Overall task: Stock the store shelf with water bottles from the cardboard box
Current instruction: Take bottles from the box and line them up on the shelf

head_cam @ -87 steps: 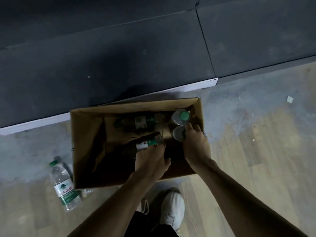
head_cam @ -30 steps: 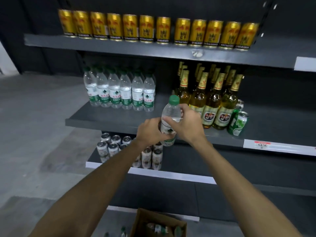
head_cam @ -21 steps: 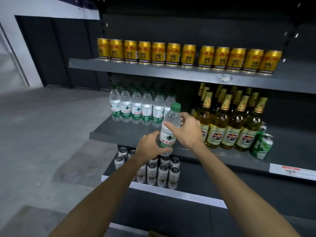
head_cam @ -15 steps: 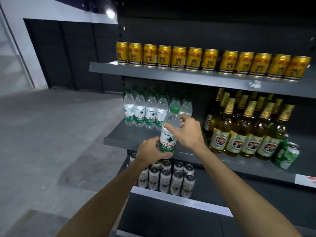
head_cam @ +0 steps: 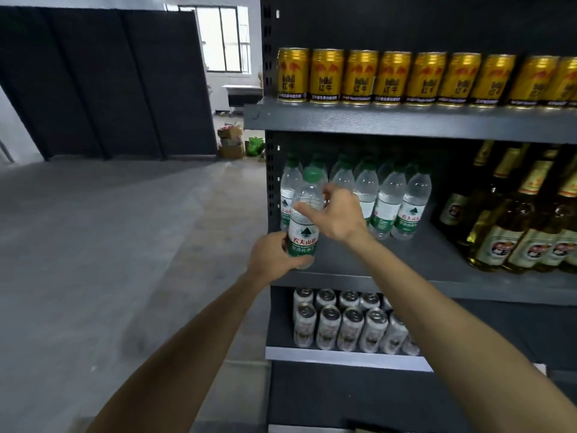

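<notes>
At the left end of the middle shelf [head_cam: 390, 260], a green-capped water bottle [head_cam: 304, 220] is held upright in both hands, long axis vertical, label toward the camera. The left hand [head_cam: 274, 256] cups the base and lower label, fingers wrapped round the far side and mostly hidden. The right hand [head_cam: 338, 214] holds the shoulder, thumb and fingers closed on the clear upper body just below the cap.

The bottle's base sits at about shelf-edge level; whether it touches the deck cannot be told. The stocked water bottles [head_cam: 387, 201] stand directly behind and to the right of it, near but apart, with bare deck in front of that row.

Judgement: the placement step is in hand. The open spot lies straight ahead of the bottle, so the coming move is a short forward set-down with the bottle kept vertical. The left hand, under the base, is nearer the deck and must clear first.

Not relevant: gold cans [head_cam: 393, 78] above, silver cans [head_cam: 343, 323] below, amber glass bottles [head_cam: 512, 232] to the right. The cardboard box is not identifiable.
</notes>
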The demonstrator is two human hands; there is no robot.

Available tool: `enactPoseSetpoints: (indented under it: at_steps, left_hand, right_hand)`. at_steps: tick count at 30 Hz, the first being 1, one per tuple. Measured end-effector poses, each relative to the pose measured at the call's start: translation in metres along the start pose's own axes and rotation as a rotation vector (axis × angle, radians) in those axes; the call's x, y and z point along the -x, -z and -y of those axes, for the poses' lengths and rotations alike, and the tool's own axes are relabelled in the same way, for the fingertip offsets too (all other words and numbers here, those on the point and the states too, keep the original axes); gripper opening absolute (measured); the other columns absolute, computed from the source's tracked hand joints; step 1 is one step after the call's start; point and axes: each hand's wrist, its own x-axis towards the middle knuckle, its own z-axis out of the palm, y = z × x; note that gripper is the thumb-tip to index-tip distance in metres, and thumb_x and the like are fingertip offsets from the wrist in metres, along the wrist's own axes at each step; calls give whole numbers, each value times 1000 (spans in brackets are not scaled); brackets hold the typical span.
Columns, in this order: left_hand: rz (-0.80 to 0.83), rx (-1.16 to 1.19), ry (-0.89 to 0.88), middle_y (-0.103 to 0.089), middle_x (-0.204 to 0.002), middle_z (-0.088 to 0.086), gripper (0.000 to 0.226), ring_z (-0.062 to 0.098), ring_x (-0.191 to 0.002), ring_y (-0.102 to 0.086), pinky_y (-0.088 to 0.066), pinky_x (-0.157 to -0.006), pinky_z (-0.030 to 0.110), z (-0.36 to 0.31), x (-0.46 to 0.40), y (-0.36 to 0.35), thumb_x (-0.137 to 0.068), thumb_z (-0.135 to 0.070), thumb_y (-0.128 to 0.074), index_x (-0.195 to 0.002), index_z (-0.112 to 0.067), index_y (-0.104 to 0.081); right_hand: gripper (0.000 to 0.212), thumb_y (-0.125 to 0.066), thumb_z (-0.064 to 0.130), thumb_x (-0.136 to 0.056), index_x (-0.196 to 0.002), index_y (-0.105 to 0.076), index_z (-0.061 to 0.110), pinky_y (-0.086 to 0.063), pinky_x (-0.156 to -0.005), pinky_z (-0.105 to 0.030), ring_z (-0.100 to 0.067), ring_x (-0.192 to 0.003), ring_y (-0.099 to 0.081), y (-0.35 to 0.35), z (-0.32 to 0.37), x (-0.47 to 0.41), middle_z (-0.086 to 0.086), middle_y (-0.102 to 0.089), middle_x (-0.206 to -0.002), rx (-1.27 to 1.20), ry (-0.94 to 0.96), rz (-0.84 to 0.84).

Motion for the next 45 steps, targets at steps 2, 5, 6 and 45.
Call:
enactPoseSetpoints:
  at_steps: [2,5,6,45]
  left_hand:
    - [12,21,-10,-60,-65,-37,37,-19,-66,-59,-39,-52,3,6,-8,8,-48,-60,-83,-72,-44,-60]
    - [37,20,-27,-64,-70,-27,48,-14,-69,-60,-40,-54,7,14,-20,12,-50,-58,-85,-90,-37,-67]
    - [47,18,-21,-65,-74,-25,52,-12,-73,-61,-40,-57,9,16,-24,12,-51,-58,-85,-95,-36,-67]
    - [43,-81,155,-71,-115,4,59,21,-103,-67,-52,-86,30,44,-101,-22,-70,-34,-87,-121,-15,-63]
  right_hand:
    - [65,-75,60,-74,-115,-62,11,-56,-79,-36,-21,-91,-67,-8,5,-9,-3,-70,-101,8,-5,-8]
    - [65,-76,61,-71,-112,-62,13,-57,-79,-38,-20,-86,-66,-19,6,-20,-3,-70,-99,6,-28,-14]
    - [66,-76,61,-71,-114,-62,13,-57,-80,-36,-18,-85,-65,-22,5,-22,-2,-69,-100,2,-37,-19]
    - [65,-76,58,-74,-115,-57,11,-56,-69,-32,-22,-85,-65,-87,-45,-98,-5,-68,-92,37,-63,-14]
